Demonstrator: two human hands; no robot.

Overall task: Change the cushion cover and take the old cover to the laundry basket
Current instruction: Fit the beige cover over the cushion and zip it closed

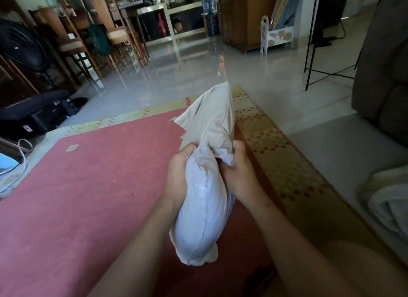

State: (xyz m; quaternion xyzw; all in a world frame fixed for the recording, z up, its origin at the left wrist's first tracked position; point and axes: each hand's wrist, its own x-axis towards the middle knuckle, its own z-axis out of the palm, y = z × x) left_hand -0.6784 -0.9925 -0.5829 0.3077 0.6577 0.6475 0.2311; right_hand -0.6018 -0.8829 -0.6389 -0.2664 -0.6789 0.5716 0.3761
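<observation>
A white cushion (pixel 202 215) stands on end above the red rug (pixel 88 186), its far half inside a beige cover (pixel 209 117). The cover's bunched open edge crosses the cushion's middle. My left hand (pixel 180 170) grips that edge on the left side, fingers curled into the fabric. On the right side my right hand (pixel 237 168) grips the same edge, with white cushion fabric bunched between the two hands. The cushion's near end hangs uncovered between my forearms.
A pale crumpled cloth (pixel 386 199) lies on the floor at right. A grey sofa (pixel 384 75) stands behind it. A black metal stand (pixel 326 53) is at far right, dining chairs (pixel 99 44) and a dark fan (pixel 19 44) at left, glossy tiles (pixel 198 71) ahead.
</observation>
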